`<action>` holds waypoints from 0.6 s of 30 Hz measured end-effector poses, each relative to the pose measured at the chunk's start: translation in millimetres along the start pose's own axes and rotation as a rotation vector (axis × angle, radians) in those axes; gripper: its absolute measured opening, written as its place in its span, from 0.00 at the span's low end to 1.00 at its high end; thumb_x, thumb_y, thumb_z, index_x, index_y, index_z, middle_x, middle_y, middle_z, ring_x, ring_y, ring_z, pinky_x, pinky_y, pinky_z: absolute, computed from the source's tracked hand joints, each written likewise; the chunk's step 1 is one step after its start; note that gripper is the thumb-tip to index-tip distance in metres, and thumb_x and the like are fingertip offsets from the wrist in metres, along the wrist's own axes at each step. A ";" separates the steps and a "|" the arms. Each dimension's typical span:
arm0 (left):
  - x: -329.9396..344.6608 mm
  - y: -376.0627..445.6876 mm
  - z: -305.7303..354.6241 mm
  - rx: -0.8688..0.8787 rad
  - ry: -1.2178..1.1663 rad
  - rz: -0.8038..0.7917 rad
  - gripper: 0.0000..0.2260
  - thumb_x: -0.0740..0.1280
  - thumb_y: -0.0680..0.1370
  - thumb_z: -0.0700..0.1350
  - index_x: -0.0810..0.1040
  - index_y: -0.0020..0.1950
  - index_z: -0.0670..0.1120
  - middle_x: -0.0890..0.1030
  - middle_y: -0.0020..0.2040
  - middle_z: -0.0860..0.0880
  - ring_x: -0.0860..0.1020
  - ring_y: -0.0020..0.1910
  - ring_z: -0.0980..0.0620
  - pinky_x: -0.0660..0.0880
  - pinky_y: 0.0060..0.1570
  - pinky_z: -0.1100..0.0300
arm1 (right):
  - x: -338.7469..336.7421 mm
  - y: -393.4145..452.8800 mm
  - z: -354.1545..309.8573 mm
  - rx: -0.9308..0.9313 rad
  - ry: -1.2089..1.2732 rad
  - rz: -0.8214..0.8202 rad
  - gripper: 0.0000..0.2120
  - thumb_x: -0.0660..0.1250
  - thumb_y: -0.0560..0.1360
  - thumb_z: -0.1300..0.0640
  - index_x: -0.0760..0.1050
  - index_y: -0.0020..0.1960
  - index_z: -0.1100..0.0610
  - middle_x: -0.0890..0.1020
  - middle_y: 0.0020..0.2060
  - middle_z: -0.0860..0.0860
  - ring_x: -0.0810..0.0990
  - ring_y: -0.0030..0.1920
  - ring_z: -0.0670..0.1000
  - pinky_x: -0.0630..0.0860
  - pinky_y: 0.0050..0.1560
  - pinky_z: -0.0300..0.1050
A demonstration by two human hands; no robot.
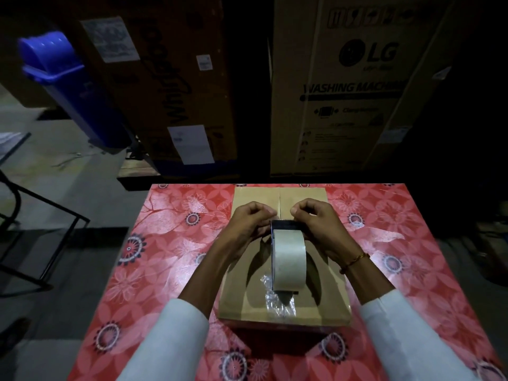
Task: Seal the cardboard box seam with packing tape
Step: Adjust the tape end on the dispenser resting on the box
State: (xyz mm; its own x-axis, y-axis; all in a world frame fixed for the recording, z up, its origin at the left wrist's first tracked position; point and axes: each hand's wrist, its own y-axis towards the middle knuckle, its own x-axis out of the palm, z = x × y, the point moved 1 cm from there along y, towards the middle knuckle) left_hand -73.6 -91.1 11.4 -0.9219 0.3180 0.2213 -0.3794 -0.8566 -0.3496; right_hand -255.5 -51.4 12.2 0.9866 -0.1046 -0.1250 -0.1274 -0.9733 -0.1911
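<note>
A closed cardboard box (242, 284) lies on the red floral table, its centre seam (279, 200) running away from me. A black tape dispenser with a pale roll of packing tape (289, 261) stands on the box top over the seam. My left hand (251, 225) and my right hand (316, 225) both pinch at the dispenser's far end, fingers curled around its black front edge. A crumpled strip of clear tape (277, 301) sticks to the box near its front edge, just below the dispenser.
The table (165, 257) carries a red flower-patterned cover. Behind it stand large appliance cartons (351, 86) and a blue swing-lid bin (63, 81). A black metal frame (41, 215) stands on the floor at left.
</note>
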 end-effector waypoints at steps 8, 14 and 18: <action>7.6 3.2 -1.4 0.070 0.179 0.102 0.06 0.66 0.78 0.38 0.77 0.52 0.36 0.80 0.56 0.35 0.79 0.47 0.48 0.78 0.42 0.62 | -7.3 0.8 3.1 0.013 0.038 -0.020 0.06 0.69 0.80 0.59 0.82 0.52 0.61 0.81 0.49 0.59 0.82 0.47 0.58 0.84 0.50 0.56; 14.5 2.4 -1.7 0.100 0.203 0.104 0.06 0.64 0.79 0.38 0.76 0.53 0.36 0.80 0.46 0.42 0.80 0.44 0.51 0.76 0.35 0.66 | -20.3 1.1 6.3 0.132 0.218 -0.099 0.09 0.70 0.78 0.63 0.84 0.58 0.58 0.82 0.53 0.61 0.82 0.58 0.64 0.81 0.59 0.61; 15.7 2.1 -2.5 0.113 0.188 0.120 0.03 0.64 0.80 0.38 0.76 0.50 0.39 0.78 0.47 0.39 0.76 0.38 0.51 0.71 0.28 0.68 | -25.2 -0.8 5.4 0.125 0.252 -0.141 0.11 0.68 0.79 0.65 0.82 0.60 0.58 0.81 0.54 0.61 0.81 0.53 0.60 0.78 0.57 0.61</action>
State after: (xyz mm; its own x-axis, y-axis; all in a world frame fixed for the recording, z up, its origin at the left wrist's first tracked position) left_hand -89.1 -86.9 11.9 -0.9622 0.2722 0.0075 -0.2649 -0.9294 -0.2569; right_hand -280.8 -46.9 10.2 0.9876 -0.0329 0.1535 0.0165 -0.9506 -0.3100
